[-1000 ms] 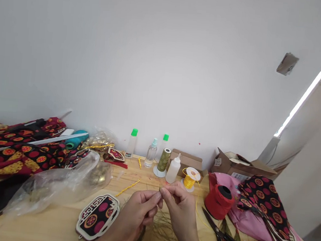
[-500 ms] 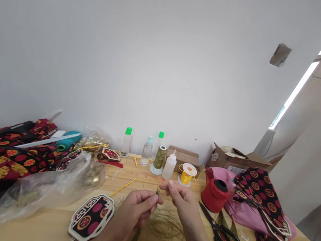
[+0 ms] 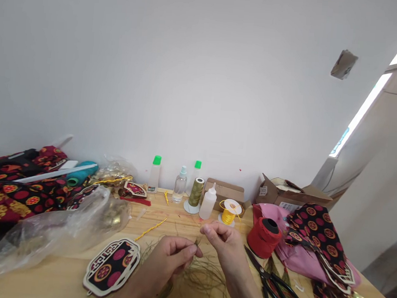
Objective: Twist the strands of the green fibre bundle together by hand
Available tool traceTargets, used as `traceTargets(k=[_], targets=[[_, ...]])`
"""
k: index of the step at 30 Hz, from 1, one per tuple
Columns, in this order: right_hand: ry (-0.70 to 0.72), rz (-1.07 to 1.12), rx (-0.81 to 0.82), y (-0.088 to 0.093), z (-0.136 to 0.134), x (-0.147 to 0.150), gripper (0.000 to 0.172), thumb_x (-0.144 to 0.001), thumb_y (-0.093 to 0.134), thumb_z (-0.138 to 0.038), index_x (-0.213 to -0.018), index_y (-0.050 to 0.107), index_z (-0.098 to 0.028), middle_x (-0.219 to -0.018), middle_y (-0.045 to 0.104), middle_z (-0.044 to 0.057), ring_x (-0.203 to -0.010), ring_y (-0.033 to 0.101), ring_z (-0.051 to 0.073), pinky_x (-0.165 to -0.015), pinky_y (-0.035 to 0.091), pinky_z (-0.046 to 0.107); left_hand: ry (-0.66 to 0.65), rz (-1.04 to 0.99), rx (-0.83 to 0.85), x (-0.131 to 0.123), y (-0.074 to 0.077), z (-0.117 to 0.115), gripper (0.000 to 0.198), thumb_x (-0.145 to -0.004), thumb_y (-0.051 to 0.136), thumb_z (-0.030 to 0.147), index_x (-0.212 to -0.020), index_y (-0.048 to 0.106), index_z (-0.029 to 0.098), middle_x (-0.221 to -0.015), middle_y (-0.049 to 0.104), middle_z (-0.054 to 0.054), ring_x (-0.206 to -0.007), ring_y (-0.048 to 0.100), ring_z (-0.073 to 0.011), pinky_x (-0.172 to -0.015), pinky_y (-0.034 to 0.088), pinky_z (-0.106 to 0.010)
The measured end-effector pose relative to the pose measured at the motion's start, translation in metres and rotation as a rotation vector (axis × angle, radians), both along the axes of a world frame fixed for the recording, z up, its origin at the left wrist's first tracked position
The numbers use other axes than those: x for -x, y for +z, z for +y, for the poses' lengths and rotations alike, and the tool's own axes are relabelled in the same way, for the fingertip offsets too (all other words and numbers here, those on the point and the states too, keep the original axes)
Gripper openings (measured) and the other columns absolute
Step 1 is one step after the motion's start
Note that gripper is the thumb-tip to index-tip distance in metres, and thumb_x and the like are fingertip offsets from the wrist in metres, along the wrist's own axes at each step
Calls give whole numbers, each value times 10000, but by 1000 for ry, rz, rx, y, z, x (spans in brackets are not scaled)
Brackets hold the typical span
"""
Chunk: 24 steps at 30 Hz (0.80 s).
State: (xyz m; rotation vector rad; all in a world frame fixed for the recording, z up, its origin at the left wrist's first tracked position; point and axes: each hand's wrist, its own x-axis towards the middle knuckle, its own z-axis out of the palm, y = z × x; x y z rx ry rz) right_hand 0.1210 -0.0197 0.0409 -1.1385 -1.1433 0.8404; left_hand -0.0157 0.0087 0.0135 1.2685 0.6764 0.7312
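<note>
My left hand (image 3: 173,258) pinches a bundle of olive-green threads (image 3: 198,241) between thumb and forefinger. The short top ends stick up above the fingertips, and a tail of thread hangs below the hand. Close by on the right, my right hand (image 3: 224,244) has its thumb and forefinger pressed together; whatever they hold is too fine to make out. Loose olive threads (image 3: 204,281) lie tangled on the table under both hands. To the left rests a lobed, white-framed ornament (image 3: 111,266) with patterned dark fabric and a yellow cord (image 3: 150,228).
Behind my hands stand a white squeeze bottle (image 3: 208,203), an olive thread spool (image 3: 196,193) and a yellow cord spool (image 3: 229,213). Black-handled scissors (image 3: 270,280) and a red thread cone (image 3: 264,238) lie right. A plastic bag (image 3: 55,229) and patterned fabric (image 3: 10,188) fill the left.
My right hand has shifted slightly away from the thread bundle. The bundle's top ends look more splayed, while my left hand keeps its pinch. The whole view has moved a little.
</note>
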Motion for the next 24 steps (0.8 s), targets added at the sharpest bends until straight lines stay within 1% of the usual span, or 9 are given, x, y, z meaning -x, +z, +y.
traceTargets(k=[4, 6, 9, 13, 16, 18, 20, 22, 24], targets=[[-142, 38, -73, 6, -3, -10, 164, -659, 609, -298, -585, 625, -153, -570, 538, -21, -588, 451, 122, -601, 352, 231, 12, -24, 29, 0, 2, 0, 303, -622, 603, 402, -660, 651, 105, -421, 369, 79, -340, 192, -22, -351, 77, -205], [-199, 37, -112, 17, -12, -17, 170, -693, 586, -310, -614, 607, -161, -592, 523, -25, -609, 450, 122, -615, 351, 228, 6, -46, 62, 1, 2, 1, 312, -602, 620, 408, -649, 648, 100, -407, 365, 83, -328, 184, -16, -346, 66, -204], [-247, -6, -195, 41, -35, -27, 161, -730, 564, -309, -641, 579, -175, -670, 514, -22, -654, 447, 118, -612, 350, 205, 37, -73, 153, 2, 1, 5, 324, -558, 658, 400, -634, 643, 86, -391, 384, 80, -308, 177, -5, -336, 57, -197], [-247, -134, -239, 75, -70, -36, 158, -757, 545, -293, -635, 556, -193, -619, 435, -35, -545, 368, 91, -473, 307, 174, 163, -115, 226, 4, -1, 12, 345, -505, 692, 402, -626, 633, 85, -408, 417, 79, -304, 166, 11, -322, 57, -170], [-195, -306, -309, 90, -82, -33, 175, -755, 543, -258, -590, 547, -197, -612, 453, -26, -576, 400, 106, -502, 325, 183, 273, -184, 217, 5, -2, 16, 335, -494, 698, 406, -626, 622, 107, -444, 447, 75, -326, 260, 4, -310, 142, -138], [-131, -410, -290, 89, -78, -22, 190, -753, 539, -234, -567, 547, -194, -589, 468, -22, -572, 422, 114, -515, 335, 196, 305, -216, 220, 4, -1, 15, 322, -494, 706, 395, -629, 621, 116, -495, 521, 43, -387, 398, -24, -359, 285, -136], [-94, -489, -237, 78, -65, -7, 199, -745, 540, -211, -548, 549, -183, -557, 469, -22, -537, 427, 112, -500, 336, 205, 285, -245, 230, 2, 3, 11, 289, -528, 698, 373, -637, 629, 115, -566, 596, -7, -497, 514, -75, -499, 412, -186], [-72, -545, -255, 58, -47, 9, 208, -731, 549, -196, -524, 556, -169, -536, 473, -18, -528, 450, 115, -497, 344, 211, 208, -306, 224, 0, 7, 4, 236, -605, 659, 339, -658, 644, 109, -638, 638, -48, -615, 565, -124, -647, 441, -250], [-91, -585, -258, 36, -28, 20, 205, -739, 536, -180, -540, 581, -159, -543, 490, -8, -547, 478, 122, -521, 363, 220, 98, -397, 201, -2, 11, -2, 203, -696, 585, 300, -704, 659, 111, -682, 654, -66, -690, 572, -147, -720, 422, -276]])
